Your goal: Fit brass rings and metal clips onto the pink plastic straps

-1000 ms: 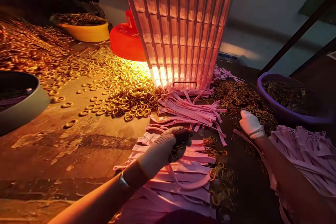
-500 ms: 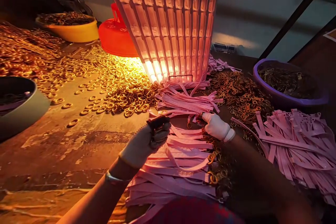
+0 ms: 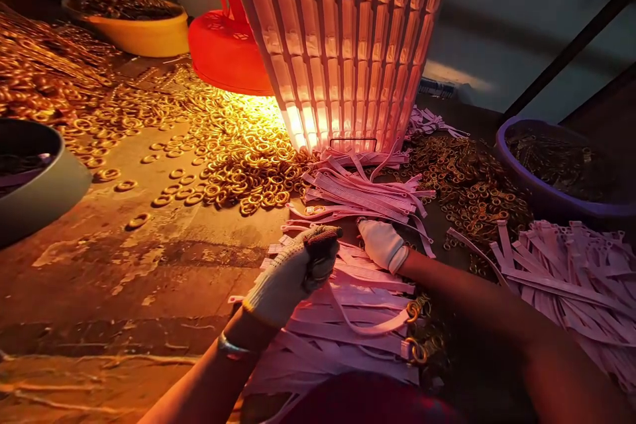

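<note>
My left hand point(image 3: 303, 265), in a white knit glove with dark fingertips, is closed above a spread pile of pink straps point(image 3: 368, 338). Just beyond it on the right is my right hand point(image 3: 382, 244), also gloved, its fingers curled inward and mostly turned away from view. Whatever lies in either grip is too hidden to make out. Brass-coloured rings point(image 3: 420, 349) hang from the right ends of some straps. Behind both hands lies another bundle of pink straps point(image 3: 365, 192).
Loose gold rings point(image 3: 248, 169) are heaped under a red lamp point(image 3: 228, 46), beside a ribbed upright panel point(image 3: 342, 46). Small metal fittings point(image 3: 462, 185) lie near a purple basin point(image 3: 514, 169). More pink straps point(image 3: 571, 278) fill the right. A yellow tub point(image 3: 149, 33) and grey bowl point(image 3: 59, 179) stand left.
My right hand has moved left, closer to my left hand, which has turned slightly so its back shows more. The ring that dangled between them is out of sight. The view has shifted a little.
</note>
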A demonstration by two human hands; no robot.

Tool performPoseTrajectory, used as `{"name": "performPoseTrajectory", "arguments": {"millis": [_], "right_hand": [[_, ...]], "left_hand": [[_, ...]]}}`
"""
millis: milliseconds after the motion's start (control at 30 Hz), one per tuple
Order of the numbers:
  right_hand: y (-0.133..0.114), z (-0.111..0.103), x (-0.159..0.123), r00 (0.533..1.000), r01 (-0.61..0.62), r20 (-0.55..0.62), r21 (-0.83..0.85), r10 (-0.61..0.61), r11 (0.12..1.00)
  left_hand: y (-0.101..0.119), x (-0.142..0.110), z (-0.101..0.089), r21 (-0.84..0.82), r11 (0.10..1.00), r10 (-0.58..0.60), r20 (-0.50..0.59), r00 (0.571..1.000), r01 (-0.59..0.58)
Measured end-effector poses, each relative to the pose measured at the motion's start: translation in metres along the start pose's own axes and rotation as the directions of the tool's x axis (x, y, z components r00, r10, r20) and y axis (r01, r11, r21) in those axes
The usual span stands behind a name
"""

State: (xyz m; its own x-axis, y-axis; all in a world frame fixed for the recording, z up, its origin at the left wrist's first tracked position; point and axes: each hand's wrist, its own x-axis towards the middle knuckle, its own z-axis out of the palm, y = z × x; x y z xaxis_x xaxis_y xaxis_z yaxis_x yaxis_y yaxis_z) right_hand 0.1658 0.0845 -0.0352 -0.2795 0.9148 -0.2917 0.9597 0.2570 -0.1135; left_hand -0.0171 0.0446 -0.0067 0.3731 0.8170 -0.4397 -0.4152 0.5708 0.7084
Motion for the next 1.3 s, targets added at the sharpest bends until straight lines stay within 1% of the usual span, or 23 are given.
{"name": "performPoseTrajectory", "arguments": {"millis": [133, 233, 367, 433, 467, 500, 533, 567, 600, 667, 700, 733, 767, 800, 833, 933, 1000, 1033, 1100, 1133, 1167, 1233, 1300], "right_hand": [[0.008, 0.006, 0.002, 1.0, 0.014, -0.01, 0.032, -0.013, 0.999], [0.018, 0.003, 0.004, 0.999, 0.026, -0.049, 0.091, -0.022, 0.995], [0.034, -0.012, 0.0, 0.988, 0.078, -0.148, 0.189, -0.05, 0.979], [0.038, -0.02, -0.011, 0.957, 0.175, -0.277, 0.323, -0.084, 0.93], [0.038, -0.023, -0.019, 0.923, 0.253, -0.373, 0.399, -0.096, 0.881], [0.036, -0.025, -0.028, 0.871, 0.342, -0.481, 0.452, -0.098, 0.824], [0.034, -0.027, -0.037, 0.806, 0.431, -0.583, 0.464, -0.1, 0.773], [0.03, -0.028, -0.047, 0.737, 0.507, -0.666, 0.431, -0.116, 0.746], [0.027, -0.028, -0.056, 0.677, 0.556, -0.719, 0.363, -0.155, 0.747], [0.019, -0.026, -0.071, 0.583, 0.611, -0.773, 0.214, -0.25, 0.762], [0.017, -0.025, -0.076, 0.552, 0.623, -0.783, 0.158, -0.287, 0.766], [0.015, -0.023, -0.08, 0.537, 0.624, -0.785, 0.125, -0.308, 0.771], [0.014, -0.02, -0.084, 0.535, 0.612, -0.787, 0.111, -0.307, 0.783], [0.014, -0.017, -0.087, 0.546, 0.586, -0.788, 0.116, -0.285, 0.802], [0.015, -0.015, -0.09, 0.568, 0.548, -0.785, 0.137, -0.248, 0.825], [0.017, -0.009, -0.101, 0.68, 0.409, -0.728, 0.273, -0.091, 0.871], [0.018, -0.009, -0.107, 0.753, 0.347, -0.657, 0.358, -0.03, 0.867], [0.017, -0.01, -0.11, 0.778, 0.334, -0.628, 0.381, -0.024, 0.862], [0.015, -0.012, -0.113, 0.805, 0.344, -0.591, 0.399, -0.048, 0.85], [0.013, -0.013, -0.114, 0.814, 0.359, -0.576, 0.404, -0.07, 0.841], [0.011, -0.014, -0.114, 0.821, 0.368, -0.564, 0.411, -0.084, 0.834], [0.008, -0.015, -0.115, 0.828, 0.347, -0.556, 0.412, -0.068, 0.843], [0.006, -0.014, -0.118, 0.819, 0.288, -0.574, 0.368, -0.028, 0.884]], "left_hand": [[0.0, 0.001, -0.005, -0.032, 0.999, 0.003, -0.01, 1.0, -0.003], [0.001, -0.001, -0.006, -0.085, 0.996, -0.012, -0.041, 0.999, 0.009], [0.003, -0.005, -0.002, -0.056, 0.998, -0.029, -0.088, 0.996, 0.025], [0.001, -0.004, 0.0, -0.031, 0.998, -0.063, -0.071, 0.995, 0.061], [-0.002, -0.003, 0.002, -0.031, 0.995, -0.094, -0.04, 0.995, 0.093], [-0.005, -0.001, 0.004, -0.039, 0.99, -0.132, 0.008, 0.991, 0.132], [-0.008, 0.0, 0.006, -0.048, 0.983, -0.171, 0.072, 0.983, 0.175], [-0.012, 0.002, 0.009, -0.054, 0.975, -0.205, 0.139, 0.969, 0.214], [-0.015, 0.002, 0.012, -0.056, 0.97, -0.221, 0.197, 0.955, 0.236], [-0.021, 0.002, 0.019, -0.043, 0.972, -0.212, 0.267, 0.94, 0.231], [-0.022, 0.001, 0.022, -0.035, 0.978, -0.188, 0.273, 0.943, 0.205], [-0.023, -0.001, 0.026, -0.029, 0.985, -0.158, 0.266, 0.951, 0.171], [-0.023, -0.003, 0.03, -0.02, 0.991, -0.123, 0.25, 0.96, 0.132], [-0.022, -0.006, 0.033, -0.007, 0.996, -0.085, 0.227, 0.97, 0.089], [-0.021, -0.008, 0.037, 0.015, 0.999, -0.044, 0.195, 0.98, 0.042], [-0.018, -0.015, 0.045, 0.18, 0.977, 0.106, 0.053, 0.993, -0.114], [-0.018, -0.018, 0.049, 0.338, 0.916, 0.237, -0.026, 0.971, -0.214], [-0.019, -0.019, 0.051, 0.415, 0.874, 0.295, -0.036, 0.955, -0.254], [-0.022, -0.021, 0.054, 0.531, 0.785, 0.385, -0.015, 0.923, -0.319], [-0.024, -0.021, 0.055, 0.564, 0.754, 0.404, 0.005, 0.915, -0.336], [-0.026, -0.022, 0.056, 0.573, 0.746, 0.4, 0.023, 0.916, -0.34], [-0.028, -0.023, 0.057, 0.519, 0.804, 0.316, 0.041, 0.948, -0.29], [-0.029, -0.024, 0.057, 0.403, 0.897, 0.174, 0.057, 0.983, -0.182]]}}
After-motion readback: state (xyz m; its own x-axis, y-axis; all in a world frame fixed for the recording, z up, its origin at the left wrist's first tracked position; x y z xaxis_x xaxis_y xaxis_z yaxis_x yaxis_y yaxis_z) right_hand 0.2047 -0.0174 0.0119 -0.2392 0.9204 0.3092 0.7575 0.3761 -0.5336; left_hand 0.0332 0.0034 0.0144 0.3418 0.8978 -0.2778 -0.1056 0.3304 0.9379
